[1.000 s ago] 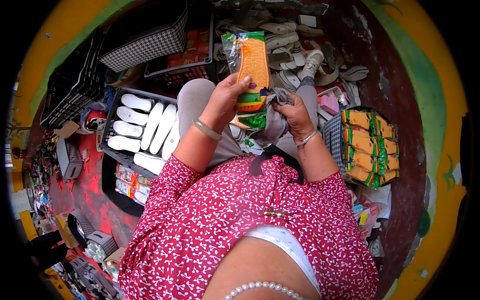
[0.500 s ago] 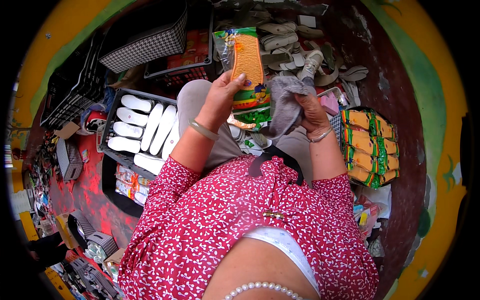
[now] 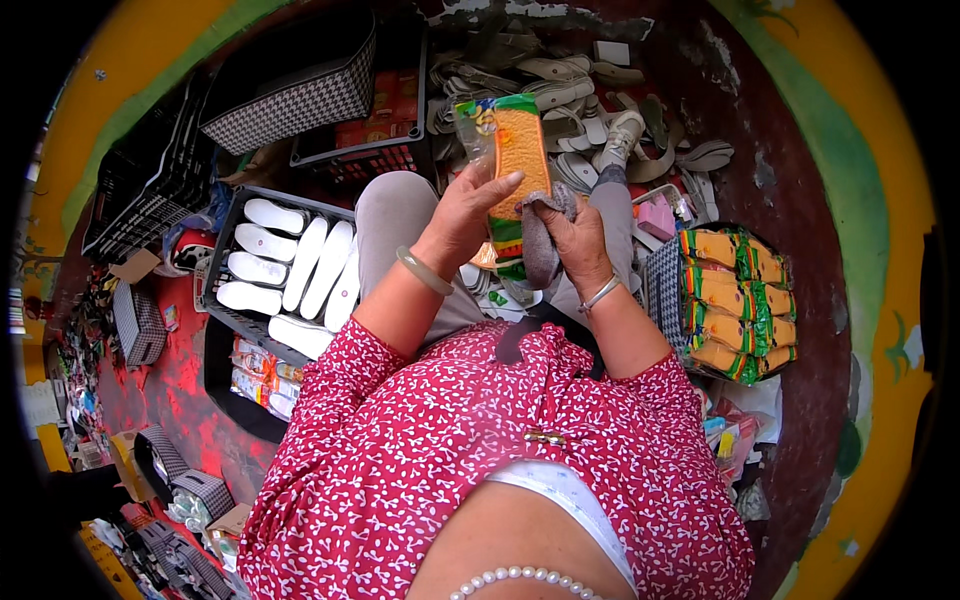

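My left hand (image 3: 468, 212) is closed on the side of a packaged insole (image 3: 522, 150), its thumb lying across the front. The insole is orange and fleecy, inside a clear bag with green and yellow printing. Bunched in my right hand (image 3: 577, 240) is a grey cloth (image 3: 543, 245), pressed against the lower part of the package and covering some of it. The fingers of both hands are partly hidden behind what they hold.
At my left, a dark crate (image 3: 225, 300) holds several white insoles (image 3: 312, 255). A checked basket (image 3: 662, 285) of packaged orange insoles (image 3: 720, 290) stands at my right. Loose pale soles (image 3: 560, 92) lie heaped ahead, and a houndstooth bin (image 3: 300, 105) sits on a crate at the far left.
My right hand has moved left with the grey cloth, from beside the package onto its lower front. The packaged insole has shifted slightly right and down in my left hand.
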`<state>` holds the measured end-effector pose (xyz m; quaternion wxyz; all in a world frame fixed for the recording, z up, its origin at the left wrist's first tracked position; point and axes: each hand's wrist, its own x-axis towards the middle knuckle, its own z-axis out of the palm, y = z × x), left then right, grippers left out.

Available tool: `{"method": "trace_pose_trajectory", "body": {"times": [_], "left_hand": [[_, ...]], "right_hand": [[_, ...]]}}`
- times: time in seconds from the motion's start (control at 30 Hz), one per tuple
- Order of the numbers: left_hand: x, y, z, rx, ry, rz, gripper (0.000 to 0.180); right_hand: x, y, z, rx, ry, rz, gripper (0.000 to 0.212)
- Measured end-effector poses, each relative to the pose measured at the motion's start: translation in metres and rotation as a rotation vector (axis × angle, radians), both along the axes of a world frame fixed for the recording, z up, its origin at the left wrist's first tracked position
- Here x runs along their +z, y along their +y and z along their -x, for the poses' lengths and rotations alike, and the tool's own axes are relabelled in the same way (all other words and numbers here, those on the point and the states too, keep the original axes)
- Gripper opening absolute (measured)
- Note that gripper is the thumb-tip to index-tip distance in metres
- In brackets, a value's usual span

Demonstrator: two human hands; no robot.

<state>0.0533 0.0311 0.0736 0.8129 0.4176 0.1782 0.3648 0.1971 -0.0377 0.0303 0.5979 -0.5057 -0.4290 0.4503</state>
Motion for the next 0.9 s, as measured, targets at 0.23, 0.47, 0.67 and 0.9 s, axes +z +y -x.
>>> {"method": "trace_pose_trajectory", "body": {"times": [0.23, 0.47, 0.67, 0.9], "left_hand": [[-0.013, 0.001, -0.005, 0.057, -0.107, 0.170, 0.030], [0.001, 0.008, 0.011, 0.020, -0.042, 0.018, 0.038], [-0.003, 0.007, 0.020, -0.132, 0.278, -0.062, 0.036], [-0.006, -0.007, 0.007, -0.296, 0.356, -0.271, 0.030]], "right_hand": [[-0.014, -0.004, -0.001, -0.047, 0.041, 0.011, 0.028], [-0.017, -0.002, -0.046, -0.050, 0.431, 0.008, 0.048], [0.034, -0.011, -0.078, 0.198, 0.432, -0.167, 0.068], [0.043, 0.002, -0.046, 0.144, 0.014, -0.094, 0.029]]}}
